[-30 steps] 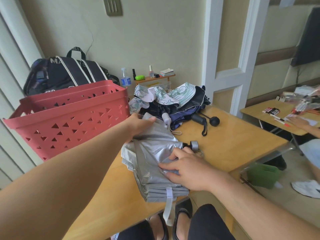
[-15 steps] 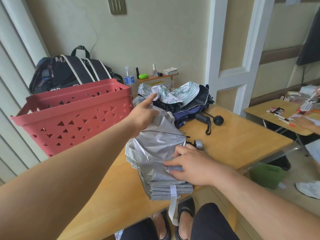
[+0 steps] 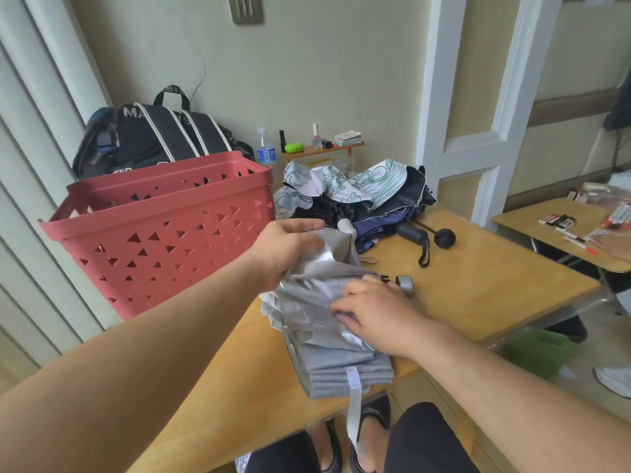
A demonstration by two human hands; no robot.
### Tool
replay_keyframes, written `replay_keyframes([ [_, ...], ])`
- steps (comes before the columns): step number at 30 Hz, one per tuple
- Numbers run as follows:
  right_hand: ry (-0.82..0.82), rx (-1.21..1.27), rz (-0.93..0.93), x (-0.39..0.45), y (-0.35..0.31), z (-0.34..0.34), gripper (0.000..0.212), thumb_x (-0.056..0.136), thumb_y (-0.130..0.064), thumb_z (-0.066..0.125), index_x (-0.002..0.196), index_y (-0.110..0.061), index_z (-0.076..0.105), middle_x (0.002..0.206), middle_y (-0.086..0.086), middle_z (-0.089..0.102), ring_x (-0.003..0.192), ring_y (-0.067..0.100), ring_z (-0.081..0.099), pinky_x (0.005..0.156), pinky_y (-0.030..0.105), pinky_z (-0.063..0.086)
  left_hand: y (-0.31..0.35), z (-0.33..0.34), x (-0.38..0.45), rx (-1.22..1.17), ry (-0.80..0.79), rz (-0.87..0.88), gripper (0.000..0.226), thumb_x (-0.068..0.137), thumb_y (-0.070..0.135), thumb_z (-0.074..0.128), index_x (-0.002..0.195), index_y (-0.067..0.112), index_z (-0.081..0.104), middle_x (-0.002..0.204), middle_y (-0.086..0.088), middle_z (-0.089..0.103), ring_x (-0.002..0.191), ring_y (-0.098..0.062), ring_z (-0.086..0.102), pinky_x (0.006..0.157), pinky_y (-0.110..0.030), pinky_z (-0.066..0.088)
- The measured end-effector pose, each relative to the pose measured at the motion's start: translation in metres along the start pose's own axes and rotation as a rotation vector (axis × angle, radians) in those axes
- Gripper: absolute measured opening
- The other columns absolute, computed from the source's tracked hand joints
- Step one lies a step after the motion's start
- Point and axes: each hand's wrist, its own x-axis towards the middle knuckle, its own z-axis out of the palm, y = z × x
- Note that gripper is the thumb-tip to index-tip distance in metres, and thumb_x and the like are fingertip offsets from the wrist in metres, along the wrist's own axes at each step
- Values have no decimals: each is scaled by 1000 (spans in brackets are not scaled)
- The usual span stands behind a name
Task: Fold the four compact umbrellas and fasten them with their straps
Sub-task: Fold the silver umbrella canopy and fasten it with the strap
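A silver-grey compact umbrella point(image 3: 327, 343) lies on the wooden table point(image 3: 478, 288), its canopy pleats stacked flat. My left hand point(image 3: 286, 247) grips a loose flap of the canopy at the far end. My right hand point(image 3: 372, 312) presses down on the folded pleats, fingers curled on the fabric. The umbrella's strap point(image 3: 353, 407) hangs over the table's near edge. Its silver handle tip point(image 3: 404, 282) pokes out beyond my right hand. Behind lie other unfolded umbrellas: a white one with green print point(image 3: 345, 186) and a dark navy one point(image 3: 392, 216) with black handles point(image 3: 426, 238).
A red perforated plastic basket point(image 3: 160, 233) stands on the table's left side, a black bag point(image 3: 153, 134) behind it. A small shelf point(image 3: 321, 148) with bottles is against the wall. Another table point(image 3: 546, 227) with markers stands at right, where another person's hand rests.
My left hand has dropped lower and pulled the canopy flap down toward the stack. My right hand has stayed on the pleats.
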Motion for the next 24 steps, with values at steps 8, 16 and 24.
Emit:
replay_keyframes([
  [8,411,366,261,11,21,-18,21,94,-20,61,92,-31,79,81,-16,71,67,0,60,65,26,48,-11,7,-1,-266,91,19,21,90,0,76,95,20,74,79,-10,67,69,-21,58,65,-31,45],
  [16,237,827,379,40,16,-28,21,102,-44,60,90,-34,74,89,-19,74,92,10,64,83,33,50,-5,8,-13,-522,7,-28,34,98,-12,56,106,17,70,76,-9,67,68,-19,63,71,-33,57],
  [24,375,1138,511,62,11,-43,8,88,-12,80,91,-13,73,87,10,78,82,19,70,87,43,59,0,13,-22,-464,-57,9,46,92,-23,56,123,9,69,103,-14,76,83,-24,76,73,-35,65],
])
